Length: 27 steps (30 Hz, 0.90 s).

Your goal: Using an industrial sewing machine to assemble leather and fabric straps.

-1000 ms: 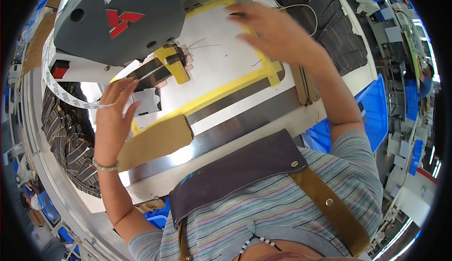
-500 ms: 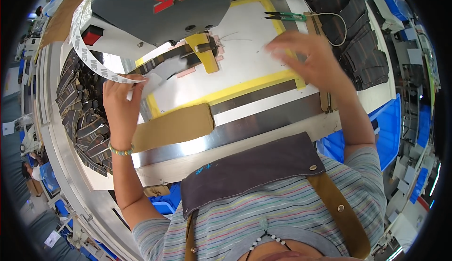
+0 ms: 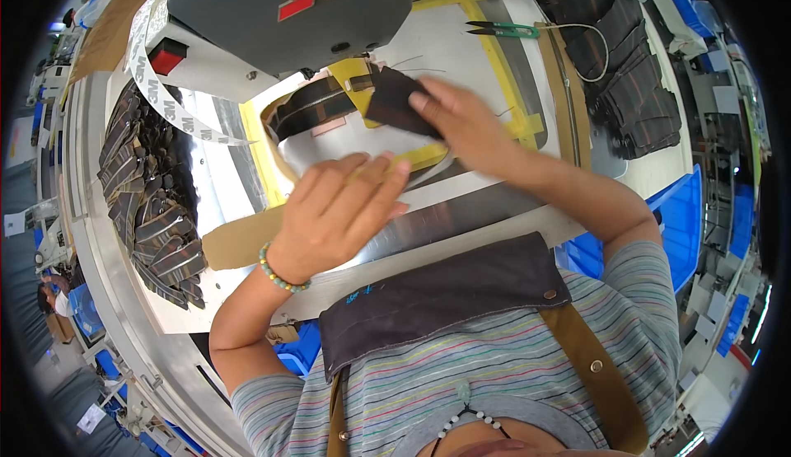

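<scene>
My right hand grips a dark fabric piece beside a yellow bracket under the grey machine head. My left hand has its fingers stretched and slightly apart over the front of the yellow-taped work plate; what lies under its fingertips is unclear. A dark striped strap piece extends left from the bracket. A pale, loose band curves between my hands, partly hidden. At the left, a white printed tape hangs down past a red switch.
Striped pieces are piled left, folded dark fabric right. Green snips lie at the back right, above a cardboard strip. Another cardboard piece is at the front. Blue bins sit below the table. A person is in the far-left background.
My right hand has moved left and now holds the dark fabric piece. My left hand has left the white tape and moved right and lower, with its fingers stretched out.
</scene>
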### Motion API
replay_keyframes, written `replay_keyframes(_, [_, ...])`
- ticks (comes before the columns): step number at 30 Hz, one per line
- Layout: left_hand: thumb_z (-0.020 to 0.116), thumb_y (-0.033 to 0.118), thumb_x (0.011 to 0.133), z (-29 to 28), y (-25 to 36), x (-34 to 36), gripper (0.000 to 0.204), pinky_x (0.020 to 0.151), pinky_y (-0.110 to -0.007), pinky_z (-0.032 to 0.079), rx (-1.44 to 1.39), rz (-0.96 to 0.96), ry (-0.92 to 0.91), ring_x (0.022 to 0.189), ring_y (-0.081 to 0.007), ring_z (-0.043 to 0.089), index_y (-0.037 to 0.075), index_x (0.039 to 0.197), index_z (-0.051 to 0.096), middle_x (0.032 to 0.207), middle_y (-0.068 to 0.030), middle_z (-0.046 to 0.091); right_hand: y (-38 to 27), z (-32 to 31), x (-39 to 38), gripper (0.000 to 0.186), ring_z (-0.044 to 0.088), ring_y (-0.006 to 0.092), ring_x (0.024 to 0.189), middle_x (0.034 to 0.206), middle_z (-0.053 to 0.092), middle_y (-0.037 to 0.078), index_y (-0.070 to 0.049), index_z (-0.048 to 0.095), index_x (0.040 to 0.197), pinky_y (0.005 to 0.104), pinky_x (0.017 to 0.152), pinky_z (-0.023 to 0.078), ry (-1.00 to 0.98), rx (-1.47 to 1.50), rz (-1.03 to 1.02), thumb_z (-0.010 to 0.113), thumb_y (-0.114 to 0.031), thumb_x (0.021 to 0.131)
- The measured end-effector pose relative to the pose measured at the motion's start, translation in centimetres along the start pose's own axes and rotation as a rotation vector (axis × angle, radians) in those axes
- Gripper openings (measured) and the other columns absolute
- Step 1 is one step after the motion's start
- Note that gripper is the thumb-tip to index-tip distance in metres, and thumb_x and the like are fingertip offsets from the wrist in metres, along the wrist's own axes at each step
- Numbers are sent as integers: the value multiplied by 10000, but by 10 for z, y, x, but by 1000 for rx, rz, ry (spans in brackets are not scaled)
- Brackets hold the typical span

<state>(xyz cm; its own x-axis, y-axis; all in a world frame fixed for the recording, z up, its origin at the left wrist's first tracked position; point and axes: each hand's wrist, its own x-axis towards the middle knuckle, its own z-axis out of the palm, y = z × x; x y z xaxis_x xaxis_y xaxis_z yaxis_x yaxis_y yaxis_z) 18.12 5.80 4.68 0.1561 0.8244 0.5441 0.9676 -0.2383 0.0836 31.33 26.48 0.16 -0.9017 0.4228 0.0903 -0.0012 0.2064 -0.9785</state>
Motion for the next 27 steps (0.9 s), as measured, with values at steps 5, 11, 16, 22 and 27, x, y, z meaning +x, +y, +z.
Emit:
replay_keyframes(5, [792,168,944,0,-45,-10,365,884,-413,549,51,-94,-82,1155,-300,698,6,1267,743,1231,-109,761,16,-54,49,241,698,431,968,1055,733,199,-21,653,1242,449,897,540,-116,-615,42,605,-209,1101])
replay_keyframes(11, [816,150,912,36,-76,3,267,987,-433,558,14,-140,-75,1190,-277,685,8,1136,791,1257,-90,778,19,-43,89,255,715,417,896,912,746,196,-44,723,1116,515,816,537,-234,-652,-175,661,-277,1032])
replay_keyframes(16, [808,131,917,53,-82,1,262,1005,-440,567,-9,-134,-64,1214,-292,689,11,1150,801,1245,-89,792,20,-38,86,325,712,420,876,960,776,207,-16,789,1141,494,822,557,-169,-776,-80,718,-301,1002])
replay_keyframes(22, [807,230,931,54,-85,-4,340,1056,-455,542,-28,-163,-99,1299,-286,647,39,1211,796,1366,-55,751,25,-42,91,295,714,412,837,908,767,205,-8,805,1074,487,798,559,-165,-738,-104,721,-279,992])
replay_keyframes(27, [796,306,933,54,-77,3,492,1127,-466,475,25,-176,-241,1420,-315,584,65,1359,751,1510,-32,691,21,-42,91,303,733,400,901,868,757,186,-47,797,1034,501,849,570,-180,-768,-33,686,-326,989])
